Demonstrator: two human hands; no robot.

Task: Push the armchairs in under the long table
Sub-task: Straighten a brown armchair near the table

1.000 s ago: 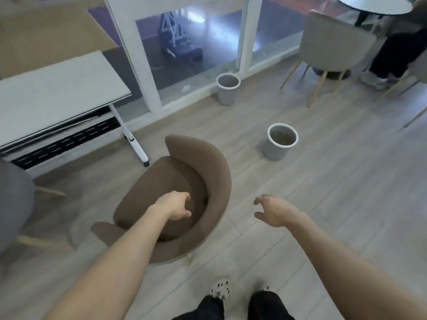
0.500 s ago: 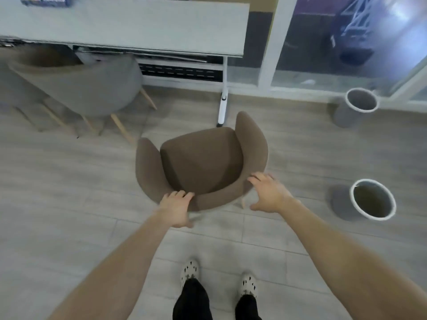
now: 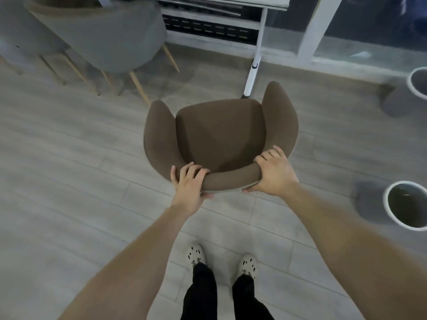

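A brown armchair [image 3: 219,132] stands on the wooden floor in front of me, its open side facing the long white table [image 3: 231,1] at the top edge. My left hand [image 3: 189,183] grips the left part of its curved backrest. My right hand [image 3: 273,174] grips the right part, fingers over the top and thumb underneath. The table's white leg [image 3: 253,72] comes down just beyond the chair's right arm. A grey armchair [image 3: 99,35] sits to the left, partly under the table.
Two grey waste bins stand on the right: the near bin [image 3: 406,204] beside my right arm, the far bin [image 3: 416,86] by the glass wall. A white window frame post [image 3: 312,28] rises behind the table leg. My feet [image 3: 221,260] are just behind the chair.
Both hands have closed on the brown armchair's backrest; half a second ago they only touched it. The chair has turned to face the table squarely, and the view has moved closer.
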